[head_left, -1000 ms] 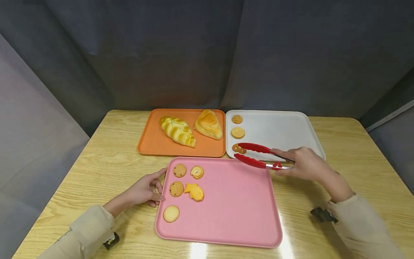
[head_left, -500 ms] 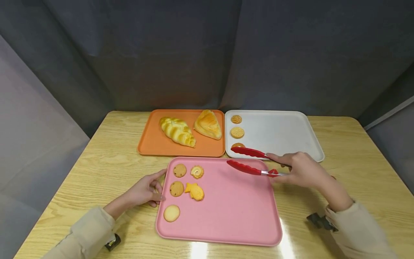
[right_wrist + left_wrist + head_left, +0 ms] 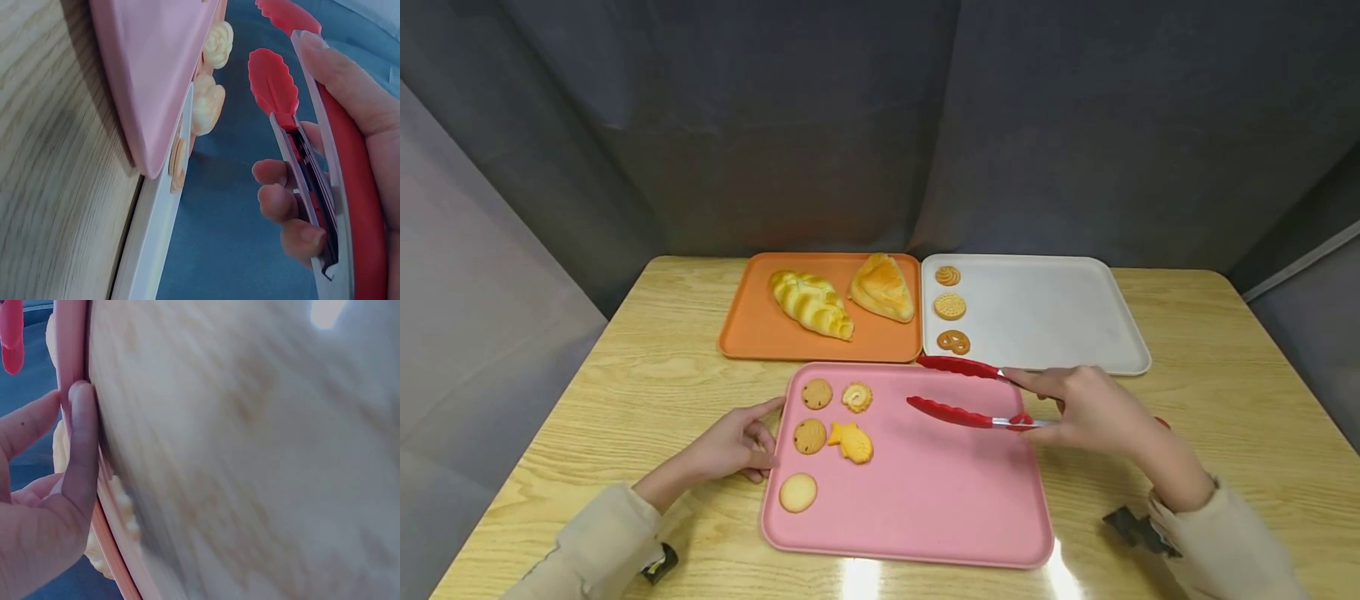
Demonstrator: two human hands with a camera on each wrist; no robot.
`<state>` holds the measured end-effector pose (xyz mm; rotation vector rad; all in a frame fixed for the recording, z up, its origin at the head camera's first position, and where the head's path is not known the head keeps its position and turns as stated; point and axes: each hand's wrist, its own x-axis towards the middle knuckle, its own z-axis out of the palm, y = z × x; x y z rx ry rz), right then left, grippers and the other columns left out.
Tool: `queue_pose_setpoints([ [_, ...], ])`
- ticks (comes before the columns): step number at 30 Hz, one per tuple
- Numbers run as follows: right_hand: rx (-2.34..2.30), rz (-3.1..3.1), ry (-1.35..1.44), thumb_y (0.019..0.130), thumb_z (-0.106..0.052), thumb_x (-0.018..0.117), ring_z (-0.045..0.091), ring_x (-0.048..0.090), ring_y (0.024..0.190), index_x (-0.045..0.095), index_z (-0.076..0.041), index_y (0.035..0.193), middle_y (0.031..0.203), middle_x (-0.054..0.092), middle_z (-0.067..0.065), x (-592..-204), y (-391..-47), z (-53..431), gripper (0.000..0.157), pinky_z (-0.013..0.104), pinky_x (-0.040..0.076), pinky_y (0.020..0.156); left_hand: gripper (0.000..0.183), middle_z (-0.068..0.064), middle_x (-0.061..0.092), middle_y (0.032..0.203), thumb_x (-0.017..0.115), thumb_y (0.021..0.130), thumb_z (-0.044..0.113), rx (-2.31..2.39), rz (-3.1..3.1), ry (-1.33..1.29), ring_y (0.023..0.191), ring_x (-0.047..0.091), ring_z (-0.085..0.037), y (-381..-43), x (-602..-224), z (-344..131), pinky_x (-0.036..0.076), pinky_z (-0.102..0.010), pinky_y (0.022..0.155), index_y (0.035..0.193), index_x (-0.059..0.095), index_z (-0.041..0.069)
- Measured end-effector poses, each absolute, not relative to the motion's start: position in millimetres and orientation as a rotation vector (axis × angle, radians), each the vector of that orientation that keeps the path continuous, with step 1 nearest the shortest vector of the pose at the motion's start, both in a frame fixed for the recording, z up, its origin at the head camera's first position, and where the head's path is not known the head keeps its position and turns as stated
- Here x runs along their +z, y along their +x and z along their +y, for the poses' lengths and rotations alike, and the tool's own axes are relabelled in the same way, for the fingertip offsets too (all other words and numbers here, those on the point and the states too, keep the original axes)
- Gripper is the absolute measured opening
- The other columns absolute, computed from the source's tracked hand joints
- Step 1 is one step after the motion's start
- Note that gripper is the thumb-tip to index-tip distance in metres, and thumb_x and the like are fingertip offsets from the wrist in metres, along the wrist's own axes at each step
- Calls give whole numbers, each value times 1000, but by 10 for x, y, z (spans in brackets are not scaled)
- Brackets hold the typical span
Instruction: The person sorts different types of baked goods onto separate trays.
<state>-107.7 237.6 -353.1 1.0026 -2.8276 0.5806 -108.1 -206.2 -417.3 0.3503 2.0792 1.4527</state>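
Note:
In the head view, my left hand (image 3: 733,442) holds the left rim of a pink tray (image 3: 955,517); the left wrist view shows its fingertips (image 3: 81,403) on that rim. My right hand (image 3: 1086,417) grips red-tipped tongs (image 3: 955,412) with metal arms. Their tips stand apart above the pink tray's far part, with nothing between them. On the tray's left side lie two chocolate-chip cookies (image 3: 810,436), a plain round cookie (image 3: 797,492), a fish-shaped cookie (image 3: 853,443) and a scalloped cookie (image 3: 857,397).
Behind stands a white tray (image 3: 1052,317) with a pretzel-shaped cookie (image 3: 953,342), a round cookie (image 3: 950,307) and a swirl cookie (image 3: 947,276). Beside it, an orange tray (image 3: 745,329) bears a braided bread (image 3: 812,304) and a triangular pastry (image 3: 882,289). A dark curtain (image 3: 790,125) hangs behind the table.
My right hand has moved the tongs toward me and slightly left, from over the pretzel cookie to over the pink tray; their tips have spread apart. My left hand stays put.

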Motion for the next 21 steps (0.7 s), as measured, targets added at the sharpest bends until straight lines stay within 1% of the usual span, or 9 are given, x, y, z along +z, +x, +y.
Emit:
queue_pose_setpoints([
  [1, 588, -2843, 994, 59, -34, 84, -1, 18, 46, 62, -10, 120, 93, 69, 2, -3528, -1066, 2369, 70, 15, 27, 40, 83, -14, 55, 77, 64, 78, -6, 1453, 2078, 346, 58, 59, -20, -1082, -4175, -2061, 54, -38, 51, 144, 14, -4],
  [2, 583, -2859, 984, 59, -34, 84, -1, 19, 47, 61, -10, 121, 87, 68, -1, -3525, -1055, 2360, 71, 15, 26, 40, 83, -14, 56, 77, 64, 78, -6, 1454, 2076, 345, 58, 59, -20, -1083, -4177, -2060, 54, -38, 51, 144, 14, -4],
  [6, 537, -2865, 989, 58, -36, 84, 0, 29, 51, 59, -12, 124, 75, 61, -10, -3527, -1015, 2321, 75, 15, 32, 43, 82, -13, 56, 77, 64, 78, -6, 1446, 2077, 343, 57, 59, -19, -1082, -4183, -2057, 55, -37, 52, 144, 15, -4],
  [8, 512, -2848, 1011, 58, -35, 84, 0, 38, 55, 60, -11, 123, 75, 60, -10, -3532, -1000, 2297, 73, 16, 35, 46, 81, -13, 56, 77, 63, 78, -6, 1441, 2079, 345, 57, 59, -19, -1081, -4183, -2056, 55, -37, 52, 144, 15, -4],
  [9, 504, -2841, 1026, 59, -35, 84, 1, 40, 57, 60, -10, 122, 78, 62, -8, -3535, -994, 2284, 72, 17, 36, 48, 81, -13, 56, 77, 63, 78, -6, 1438, 2081, 344, 57, 59, -19, -1080, -4185, -2057, 55, -37, 52, 144, 15, -4],
  [12, 495, -2837, 1060, 59, -36, 83, 2, 43, 58, 64, -8, 117, 80, 64, -5, -3548, -980, 2238, 67, 17, 37, 49, 81, -13, 56, 77, 63, 79, -6, 1435, 2083, 344, 57, 59, -19, -1074, -4180, -2056, 55, -36, 52, 144, 15, -4],
  [14, 482, -2843, 1088, 60, -37, 82, 1, 42, 57, 65, -8, 115, 80, 64, -4, -3560, -974, 2202, 65, 17, 36, 48, 81, -14, 56, 77, 63, 79, -6, 1433, 2084, 348, 56, 59, -19, -1069, -4175, -2057, 55, -36, 51, 143, 15, -4],
  [19, 477, -2872, 1137, 60, -42, 81, 2, 40, 56, 63, -11, 118, 78, 61, -5, -3596, -970, 2105, 68, 17, 35, 48, 81, -14, 56, 77, 63, 79, -6, 1426, 2096, 346, 56, 59, -19, -1061, -4162, -2047, 54, -37, 50, 144, 15, -4],
  [21, 485, -2885, 1148, 61, -43, 81, 3, 44, 58, 63, -12, 118, 77, 62, -6, -3610, -970, 2067, 68, 17, 37, 49, 81, -14, 56, 77, 64, 79, -6, 1429, 2096, 344, 56, 59, -19, -1064, -4162, -2044, 54, -37, 50, 144, 15, -3],
])
